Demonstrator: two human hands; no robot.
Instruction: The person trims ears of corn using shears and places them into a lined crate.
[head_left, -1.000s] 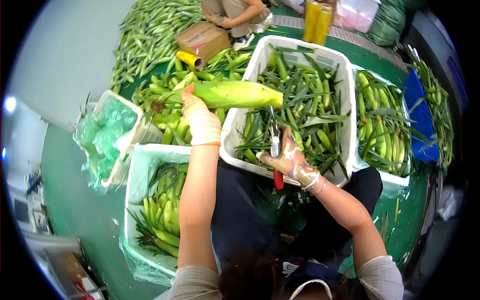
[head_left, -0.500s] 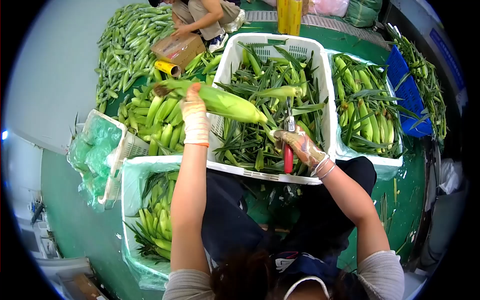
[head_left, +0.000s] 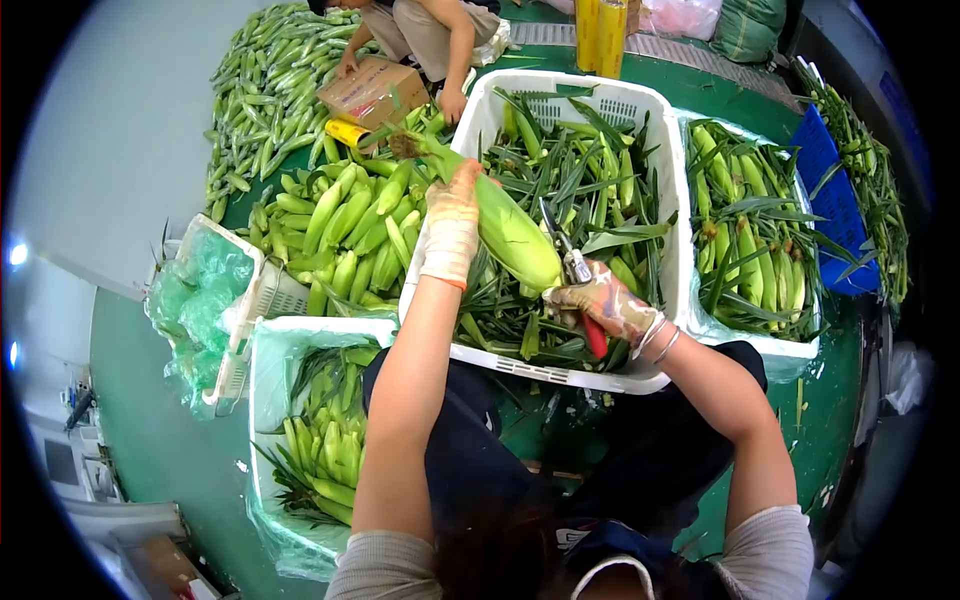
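My left hand (head_left: 453, 225), in a pale work glove, is closed around an ear of corn (head_left: 517, 235) in its green husk. Brown silk tips its upper left end, and its thick base points down to the right. In a patterned glove, my right hand (head_left: 612, 302) grips pruning shears (head_left: 597, 338) with a red handle, their metal blades pointing up and left. The fingers of that hand are right by the corn's base; whether they touch it I cannot tell. Below both hands stands a white crate (head_left: 683, 225) holding loose husk leaves.
Husked-in corn lies in a white crate (head_left: 812, 340) on the right and a lined box (head_left: 265, 400) at lower left. A corn pile (head_left: 350, 220) covers the floor. Another person (head_left: 455, 40) crouches by a cardboard box (head_left: 375, 92). A blue crate (head_left: 835, 215) leans at right.
The corn has swung base-down toward my right hand, and my left hand has moved right. The shears have tilted left. A piece of husk above the shears is gone. The other person's hand has dropped.
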